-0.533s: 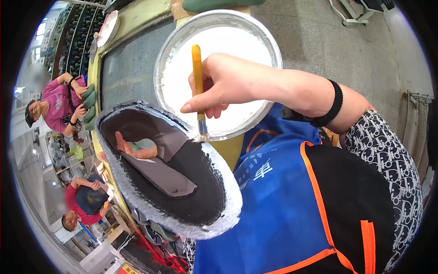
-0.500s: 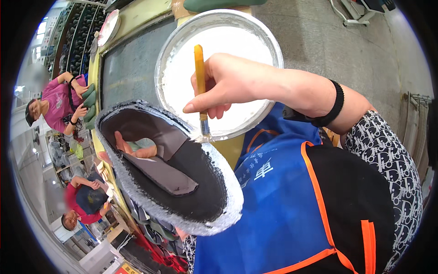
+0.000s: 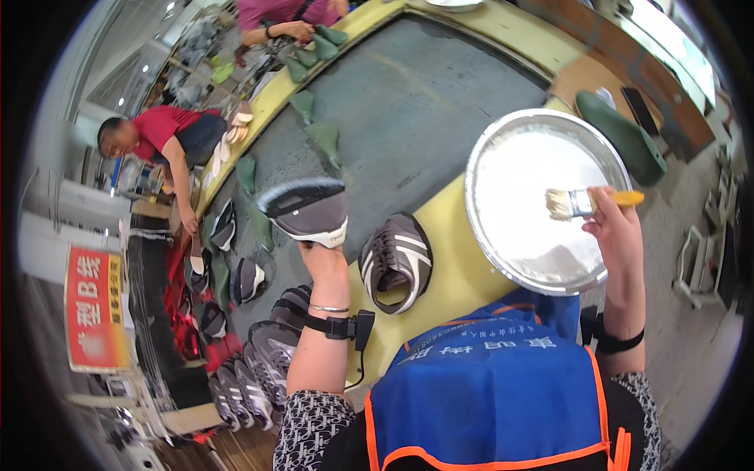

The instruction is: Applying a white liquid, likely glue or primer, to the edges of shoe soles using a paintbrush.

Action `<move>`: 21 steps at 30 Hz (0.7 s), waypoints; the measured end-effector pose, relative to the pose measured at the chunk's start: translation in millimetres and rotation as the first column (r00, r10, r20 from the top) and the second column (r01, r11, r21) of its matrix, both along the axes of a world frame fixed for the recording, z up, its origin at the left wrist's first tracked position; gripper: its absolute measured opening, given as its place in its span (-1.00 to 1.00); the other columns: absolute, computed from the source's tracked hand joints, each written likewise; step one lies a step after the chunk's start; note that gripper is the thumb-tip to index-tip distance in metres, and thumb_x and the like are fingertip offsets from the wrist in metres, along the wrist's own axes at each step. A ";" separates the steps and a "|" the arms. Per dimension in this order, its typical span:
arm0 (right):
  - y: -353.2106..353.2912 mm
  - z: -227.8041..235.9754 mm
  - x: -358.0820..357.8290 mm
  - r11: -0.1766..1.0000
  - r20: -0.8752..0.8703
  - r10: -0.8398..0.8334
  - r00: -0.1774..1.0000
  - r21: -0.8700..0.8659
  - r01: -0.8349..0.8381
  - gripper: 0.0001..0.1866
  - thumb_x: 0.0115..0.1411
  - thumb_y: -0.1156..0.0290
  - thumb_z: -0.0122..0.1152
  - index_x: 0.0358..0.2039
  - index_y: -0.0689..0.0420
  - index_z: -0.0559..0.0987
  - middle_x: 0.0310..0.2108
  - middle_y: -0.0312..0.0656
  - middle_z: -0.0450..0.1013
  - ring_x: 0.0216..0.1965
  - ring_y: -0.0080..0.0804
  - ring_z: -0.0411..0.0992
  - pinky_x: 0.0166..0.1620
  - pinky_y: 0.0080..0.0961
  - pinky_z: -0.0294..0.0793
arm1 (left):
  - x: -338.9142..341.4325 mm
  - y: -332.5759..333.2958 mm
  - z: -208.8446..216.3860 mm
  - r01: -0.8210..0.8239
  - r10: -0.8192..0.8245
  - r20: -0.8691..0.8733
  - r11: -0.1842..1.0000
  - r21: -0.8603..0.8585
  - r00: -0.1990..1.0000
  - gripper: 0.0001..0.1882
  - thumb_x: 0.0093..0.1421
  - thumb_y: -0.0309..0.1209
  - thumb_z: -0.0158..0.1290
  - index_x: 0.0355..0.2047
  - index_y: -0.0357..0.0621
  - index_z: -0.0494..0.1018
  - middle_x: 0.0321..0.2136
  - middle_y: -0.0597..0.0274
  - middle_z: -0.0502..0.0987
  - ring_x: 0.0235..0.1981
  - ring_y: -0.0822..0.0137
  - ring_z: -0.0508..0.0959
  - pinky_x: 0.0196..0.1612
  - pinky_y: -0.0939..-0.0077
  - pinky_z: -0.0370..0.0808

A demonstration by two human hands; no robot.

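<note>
A long conveyor [image 3: 408, 102] with a dark grey belt runs diagonally through the work area, bordered by a yellow-green frame [image 3: 452, 251]. Green shoe lasts [image 3: 322, 137] lie along the belt's far edge, and one larger last [image 3: 624, 141] rests near the right end. A striped shoe [image 3: 397, 259] sits on the frame. Finished shoes [image 3: 259, 353] stand in rows on a lower rack at left. Two co-workers, one in a red shirt [image 3: 169, 129], stand along the far side. A red sign [image 3: 94, 310] hangs at left. The grey floor [image 3: 699, 314] is visible at right; bright light enters from upper left.
</note>
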State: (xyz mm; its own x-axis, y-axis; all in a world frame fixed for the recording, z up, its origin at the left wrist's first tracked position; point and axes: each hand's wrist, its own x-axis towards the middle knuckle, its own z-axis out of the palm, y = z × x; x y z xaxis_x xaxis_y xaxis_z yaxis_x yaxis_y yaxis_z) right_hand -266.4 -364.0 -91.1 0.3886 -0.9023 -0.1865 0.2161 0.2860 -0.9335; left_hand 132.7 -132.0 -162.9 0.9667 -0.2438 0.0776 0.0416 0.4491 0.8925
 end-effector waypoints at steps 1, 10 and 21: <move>-1.2 -3.2 0.2 1.000 0.005 0.001 1.000 0.025 -0.001 -0.74 0.27 0.32 0.15 -0.14 0.22 0.51 -0.31 -0.27 0.46 -0.38 -0.61 0.45 -0.35 -0.67 0.48 | 11.8 10.6 -15.8 -0.069 0.073 -0.211 0.997 0.030 0.975 -0.63 0.30 -0.46 -0.06 0.12 -0.06 0.26 0.02 0.16 0.43 -0.05 0.19 0.53 -0.11 0.19 0.60; 6.6 0.8 5.4 1.000 0.058 -0.015 0.998 0.017 0.014 -0.72 0.31 0.32 0.10 -0.08 0.26 0.49 -0.24 -0.18 0.50 -0.32 -0.54 0.50 -0.32 -0.62 0.51 | 193.3 0.4 -3.6 -0.162 -0.015 -0.462 0.926 -0.342 0.887 -0.42 0.40 -0.14 -0.33 0.35 0.00 -0.13 0.27 -0.20 0.09 0.22 -0.19 0.26 0.25 -0.02 0.26; 7.1 -20.2 16.4 0.902 -0.357 -0.045 0.933 -0.417 -0.116 -0.73 0.21 0.35 0.25 -0.22 0.31 0.56 -0.38 -0.21 0.54 -0.39 -0.49 0.52 -0.31 -0.59 0.50 | -46.1 22.5 65.4 0.153 -0.915 0.026 0.095 0.984 0.402 -0.05 -0.05 -0.35 0.24 0.35 0.04 0.04 0.25 -0.25 0.16 0.25 -0.16 0.24 0.24 0.10 0.25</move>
